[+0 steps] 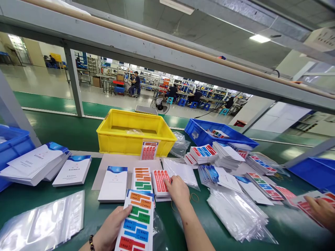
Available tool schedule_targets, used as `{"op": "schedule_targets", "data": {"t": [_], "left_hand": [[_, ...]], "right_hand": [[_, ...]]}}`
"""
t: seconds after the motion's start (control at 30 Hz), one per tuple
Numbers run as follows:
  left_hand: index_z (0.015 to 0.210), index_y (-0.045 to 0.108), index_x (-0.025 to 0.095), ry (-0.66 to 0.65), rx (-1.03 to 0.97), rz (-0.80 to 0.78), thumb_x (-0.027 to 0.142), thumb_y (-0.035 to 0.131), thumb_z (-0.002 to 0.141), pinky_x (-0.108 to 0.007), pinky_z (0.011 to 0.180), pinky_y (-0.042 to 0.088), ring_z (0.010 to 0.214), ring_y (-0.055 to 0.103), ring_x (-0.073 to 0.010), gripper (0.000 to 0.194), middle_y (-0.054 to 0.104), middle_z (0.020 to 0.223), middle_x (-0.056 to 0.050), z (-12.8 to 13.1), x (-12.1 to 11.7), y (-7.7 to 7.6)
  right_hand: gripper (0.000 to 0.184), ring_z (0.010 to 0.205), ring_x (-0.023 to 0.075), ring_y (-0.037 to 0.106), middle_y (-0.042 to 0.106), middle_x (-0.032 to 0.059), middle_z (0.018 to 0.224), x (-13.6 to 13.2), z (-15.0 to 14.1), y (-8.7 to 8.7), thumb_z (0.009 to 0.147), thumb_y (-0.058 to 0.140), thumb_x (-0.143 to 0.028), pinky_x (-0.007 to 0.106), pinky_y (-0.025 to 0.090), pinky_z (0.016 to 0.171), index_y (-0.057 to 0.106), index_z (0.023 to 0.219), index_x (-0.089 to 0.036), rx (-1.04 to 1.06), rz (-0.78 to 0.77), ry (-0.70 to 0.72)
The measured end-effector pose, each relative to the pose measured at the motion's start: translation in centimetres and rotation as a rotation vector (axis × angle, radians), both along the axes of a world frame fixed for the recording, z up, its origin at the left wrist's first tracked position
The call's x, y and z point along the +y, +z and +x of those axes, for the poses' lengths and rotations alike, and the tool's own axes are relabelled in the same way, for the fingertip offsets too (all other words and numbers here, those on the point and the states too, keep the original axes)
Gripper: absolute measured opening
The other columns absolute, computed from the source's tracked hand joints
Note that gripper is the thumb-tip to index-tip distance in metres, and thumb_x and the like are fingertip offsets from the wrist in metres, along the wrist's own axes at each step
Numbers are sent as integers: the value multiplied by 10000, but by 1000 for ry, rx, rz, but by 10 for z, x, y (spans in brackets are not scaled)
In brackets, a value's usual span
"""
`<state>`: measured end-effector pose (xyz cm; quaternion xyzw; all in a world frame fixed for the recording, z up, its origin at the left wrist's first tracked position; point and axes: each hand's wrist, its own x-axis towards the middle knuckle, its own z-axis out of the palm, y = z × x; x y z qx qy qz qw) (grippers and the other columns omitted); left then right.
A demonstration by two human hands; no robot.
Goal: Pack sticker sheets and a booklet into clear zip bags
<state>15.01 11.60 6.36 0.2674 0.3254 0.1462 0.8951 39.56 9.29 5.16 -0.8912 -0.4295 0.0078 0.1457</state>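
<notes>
My left hand [111, 223], with a beaded bracelet at the wrist, grips a sheet of coloured stickers [137, 219] in orange, green, blue and red. A blue edge of a booklet shows behind that sheet. My right hand [179, 191] reaches to a stack of red sticker sheets [159, 182], its fingers closed at the top sheet's right edge. Left of that stack lies a pile of coloured sticker sheets [142, 178]. Beside it sits a stack of white booklets [113, 184] with blue tops. A clear plastic bag [159, 230] lies partly hidden under my held sheet.
A yellow bin [136, 146] stands behind the stacks, with a red sticker sheet [149, 151] on its front. A blue bin [217, 130] is behind right. More booklets [36, 162] and plastic bags [238, 212] lie around. Another person's hand [321, 209] holds red stickers at right.
</notes>
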Motion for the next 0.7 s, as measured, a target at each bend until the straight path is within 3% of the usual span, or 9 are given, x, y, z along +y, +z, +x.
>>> {"op": "schedule_targets", "data": {"t": [0.13,0.23,0.4,0.53,0.63,0.7], "left_hand": [[780,636,103,26,0,1,415,740,625,-294,645,541,681,698,-234,364,741,745,-112,-1,0,-2],[753,629,113,52,6,10,404,723,652,-297,653,541,671,697,-223,321,740,721,-94,-1,1,-7],[811,643,94,111,-2,19,395,672,710,-308,665,534,694,694,-231,319,738,752,-106,0,2,-11],[932,633,85,177,-24,-9,439,603,759,-349,734,519,736,691,-242,396,736,780,-111,3,1,-11],[949,630,79,231,-36,-1,512,553,769,-382,765,504,730,688,-252,475,732,776,-125,5,1,-14],[914,640,56,239,-72,45,557,533,758,-389,759,501,737,684,-263,536,725,787,-154,5,2,-18]], "right_hand": [[147,837,272,591,627,136,826,0,-3,0,772,551,-278,330,387,720,581,690,-160,69,115,-19],[145,719,242,586,603,72,685,-2,4,0,767,518,-267,324,389,658,527,641,-197,192,231,-20],[242,478,155,502,507,-24,543,-13,12,8,799,418,-435,270,388,485,481,743,-208,511,448,59],[426,332,89,374,420,-96,501,-24,-22,14,757,482,-558,216,310,361,442,992,-205,810,538,218],[415,307,53,373,459,-89,511,-30,-59,10,688,630,-530,182,262,336,498,896,-196,1199,465,402],[379,302,48,378,467,-83,488,-32,-77,3,679,650,-519,174,254,330,517,798,-185,1306,357,452]]}}
